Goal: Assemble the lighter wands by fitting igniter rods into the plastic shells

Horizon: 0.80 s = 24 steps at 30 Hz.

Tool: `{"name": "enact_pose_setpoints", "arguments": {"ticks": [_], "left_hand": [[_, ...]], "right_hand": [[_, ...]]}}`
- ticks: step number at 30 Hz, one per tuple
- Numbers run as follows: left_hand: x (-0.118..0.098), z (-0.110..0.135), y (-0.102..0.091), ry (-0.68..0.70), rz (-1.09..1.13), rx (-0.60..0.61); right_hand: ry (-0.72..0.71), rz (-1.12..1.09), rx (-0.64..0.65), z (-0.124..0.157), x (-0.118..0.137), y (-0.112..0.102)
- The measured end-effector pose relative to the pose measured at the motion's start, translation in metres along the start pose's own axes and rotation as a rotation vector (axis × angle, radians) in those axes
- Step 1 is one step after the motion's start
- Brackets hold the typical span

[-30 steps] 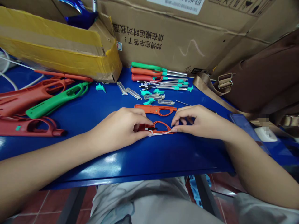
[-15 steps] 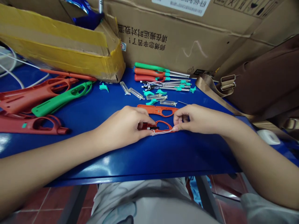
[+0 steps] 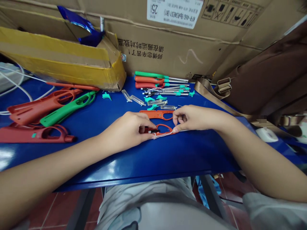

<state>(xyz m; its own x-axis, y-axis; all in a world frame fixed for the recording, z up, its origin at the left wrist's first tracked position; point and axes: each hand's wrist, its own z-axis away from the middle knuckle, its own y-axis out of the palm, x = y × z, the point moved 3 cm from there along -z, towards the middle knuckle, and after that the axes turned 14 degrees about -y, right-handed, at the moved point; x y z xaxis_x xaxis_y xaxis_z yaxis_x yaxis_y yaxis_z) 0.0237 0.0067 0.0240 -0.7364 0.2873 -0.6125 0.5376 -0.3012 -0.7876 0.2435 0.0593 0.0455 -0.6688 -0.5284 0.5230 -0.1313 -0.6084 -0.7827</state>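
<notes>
My left hand (image 3: 134, 127) is closed over the wide end of an orange lighter shell half (image 3: 170, 132), which lies on the blue table. Inside that half sits a black igniter piece (image 3: 157, 130), with white wires (image 3: 163, 134) running along the lower edge of its finger loop. At the narrow end, my right hand (image 3: 183, 118) pinches a thin metal tube (image 3: 184, 130) that shows as a pale strip under the fingers. Just beyond both hands lies a second orange shell half (image 3: 153, 114). My fingers hide part of each shell half.
Lighters and metal tubes (image 3: 177, 80) lie at the back, near clear fuel tanks (image 3: 137, 100) and teal triggers (image 3: 106, 95). Red and green shells (image 3: 68, 108) are at left, below a yellow-taped box (image 3: 72, 68). A brown strap (image 3: 216, 100) crosses the right side.
The camera view has tilted and shifted slightly. My right hand has turned a little at the shell's narrow end, and the pale tube beneath it now shows. My left hand keeps its hold.
</notes>
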Motion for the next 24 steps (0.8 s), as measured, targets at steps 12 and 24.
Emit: {"name": "enact_pose_setpoints", "arguments": {"ticks": [12, 24], "left_hand": [[0.0, 0.0, -0.003, 0.034, -0.021, -0.016], [0.001, 0.002, -0.002, 0.084, -0.008, -0.038]], "right_hand": [[-0.017, -0.193, -0.1, 0.011, 0.005, 0.011], [-0.059, -0.147, -0.208, 0.012, 0.006, 0.011]]}}
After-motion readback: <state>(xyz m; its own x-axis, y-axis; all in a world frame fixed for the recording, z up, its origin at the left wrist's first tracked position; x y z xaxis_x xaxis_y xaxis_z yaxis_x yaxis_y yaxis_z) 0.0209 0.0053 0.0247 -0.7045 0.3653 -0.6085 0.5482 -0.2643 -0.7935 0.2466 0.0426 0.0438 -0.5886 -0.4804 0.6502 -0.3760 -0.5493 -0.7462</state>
